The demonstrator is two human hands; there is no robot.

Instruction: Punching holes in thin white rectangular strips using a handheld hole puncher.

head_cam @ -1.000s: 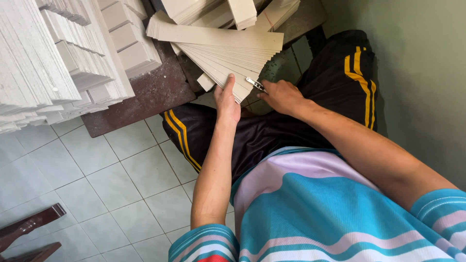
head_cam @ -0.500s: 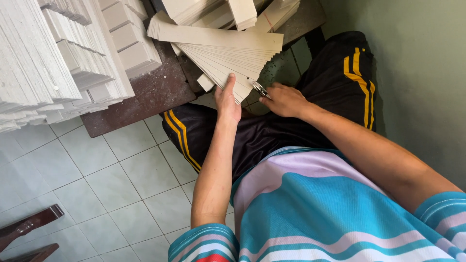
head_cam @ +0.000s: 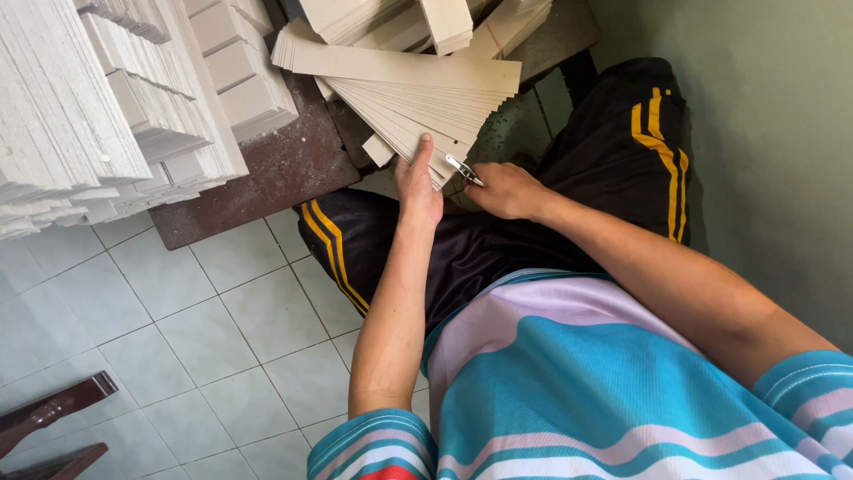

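A fanned stack of pale cardboard strips [head_cam: 418, 102] is jutting off the near edge of a dark brown table [head_cam: 284, 173], its lower corner hanging over the person's lap. The left hand [head_cam: 418, 182] is lying flat against the underside of that corner, thumb stretched up along the strips and fingers pressing on them, so it is closing on the stack. The right hand [head_cam: 506, 191] is sitting just beside it, fingers curled together around a small metal clip [head_cam: 464, 169] whose shiny end is touching the edge of the strips (whether the clip is already gripping them cannot be told). Both forearms are reaching out from a striped blue, white and lilac shirt [head_cam: 586, 391], above black trousers with yellow side stripes [head_cam: 622, 151]. Farther back on the table, more loose strips [head_cam: 426, 18] are piling up behind the fan, and to the left tall bundles of white sheets [head_cam: 98, 116] are standing on edge. Pale floor tiles [head_cam: 204, 329] are spreading out below, with a dark wooden piece of furniture [head_cam: 49, 413] at the lower left corner and a green wall [head_cam: 773, 133] on the right.
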